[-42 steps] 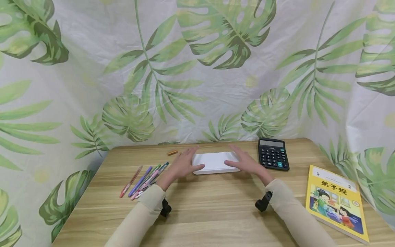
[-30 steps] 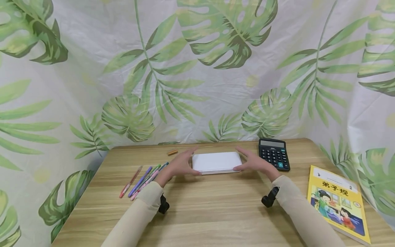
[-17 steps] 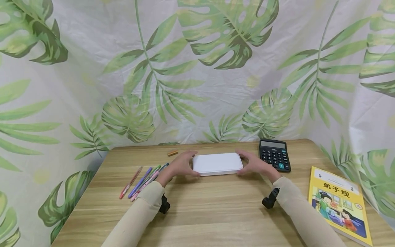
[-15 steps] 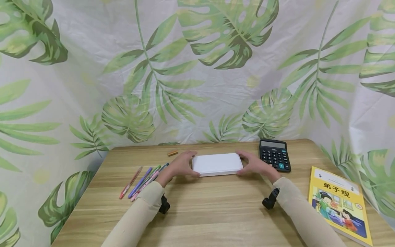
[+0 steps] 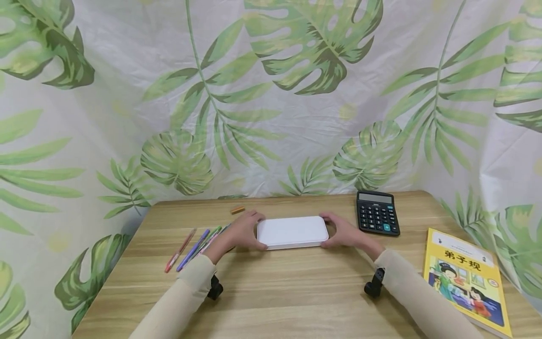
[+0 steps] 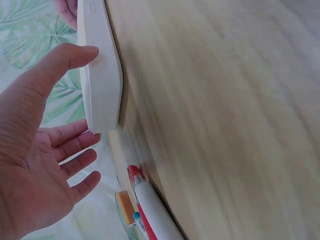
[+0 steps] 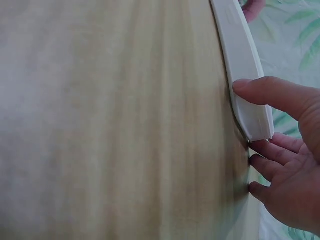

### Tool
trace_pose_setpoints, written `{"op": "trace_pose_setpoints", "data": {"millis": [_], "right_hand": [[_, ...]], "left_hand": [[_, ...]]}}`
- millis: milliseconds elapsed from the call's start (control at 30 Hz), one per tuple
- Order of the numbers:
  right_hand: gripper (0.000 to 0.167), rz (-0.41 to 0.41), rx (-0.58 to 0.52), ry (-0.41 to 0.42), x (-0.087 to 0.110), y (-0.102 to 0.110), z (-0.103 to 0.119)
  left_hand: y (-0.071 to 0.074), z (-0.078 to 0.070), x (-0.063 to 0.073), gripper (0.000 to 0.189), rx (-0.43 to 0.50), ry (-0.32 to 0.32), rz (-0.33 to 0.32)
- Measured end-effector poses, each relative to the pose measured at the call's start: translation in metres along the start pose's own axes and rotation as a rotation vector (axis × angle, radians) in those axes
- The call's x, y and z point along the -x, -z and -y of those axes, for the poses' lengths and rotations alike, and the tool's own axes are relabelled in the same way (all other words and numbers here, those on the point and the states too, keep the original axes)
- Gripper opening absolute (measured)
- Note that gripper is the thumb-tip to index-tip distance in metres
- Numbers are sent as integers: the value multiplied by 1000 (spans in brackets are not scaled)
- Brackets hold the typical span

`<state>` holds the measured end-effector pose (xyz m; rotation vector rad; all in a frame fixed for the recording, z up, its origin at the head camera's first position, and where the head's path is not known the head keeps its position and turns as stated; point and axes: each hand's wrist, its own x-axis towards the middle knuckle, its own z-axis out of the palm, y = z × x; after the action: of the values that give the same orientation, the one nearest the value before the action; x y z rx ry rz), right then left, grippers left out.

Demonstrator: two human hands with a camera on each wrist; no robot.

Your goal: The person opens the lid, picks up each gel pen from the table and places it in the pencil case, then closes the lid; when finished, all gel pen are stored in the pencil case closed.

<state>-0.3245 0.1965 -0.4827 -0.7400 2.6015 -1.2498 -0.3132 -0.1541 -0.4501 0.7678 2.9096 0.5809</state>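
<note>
A flat white box (image 5: 293,231) with rounded corners lies lengthwise across the middle of the wooden table. My left hand (image 5: 244,232) grips its left end, the thumb on the near long side and the index finger round toward the back. At the opposite end my right hand (image 5: 344,231) holds it the same way. In the left wrist view the thumb presses the side of the white box (image 6: 104,85), while the lower fingers spread beyond its end. The right wrist view has the thumb on the white box (image 7: 242,60) and fingertips at its end, near the tabletop.
Several colored pens (image 5: 195,248) lie left of my left hand, a red pen (image 5: 179,251) outermost. A small orange piece (image 5: 237,210) lies behind them. A black calculator (image 5: 377,214) stands at the back right, a yellow book (image 5: 466,282) at the right edge. A leaf-patterned curtain hangs behind.
Both hands have come down from over the white box and closed in on its two ends. The box has since slid toward me and slightly left with them.
</note>
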Motion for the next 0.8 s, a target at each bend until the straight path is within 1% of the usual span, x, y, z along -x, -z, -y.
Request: {"op": "trace_pose_setpoints", "data": {"millis": [133,233,400,567,633,700,800], "right_hand": [[89,6,-24,17,5,-7,5],[89,13,-20,27,8,-11,9],[87,24,-29,46,14,-18,12],[87,41,-57,30,19,-23,16],[88,49,-64,30,20,-24,18],[88,52,-67,32,21,-25,19],[89,52,-53,42,21,-26,19]], "left_hand": [[3,0,10,85,-33,-23,4],[4,-2,17,84,-56,-38,7],[6,-6,29,83,-93,-49,14],[6,-9,38,83,-107,-54,16],[4,-10,41,81,-115,-85,1],[3,-13,42,78,-135,-131,-24],[-1,-19,42,73,-154,-196,-50]]}}
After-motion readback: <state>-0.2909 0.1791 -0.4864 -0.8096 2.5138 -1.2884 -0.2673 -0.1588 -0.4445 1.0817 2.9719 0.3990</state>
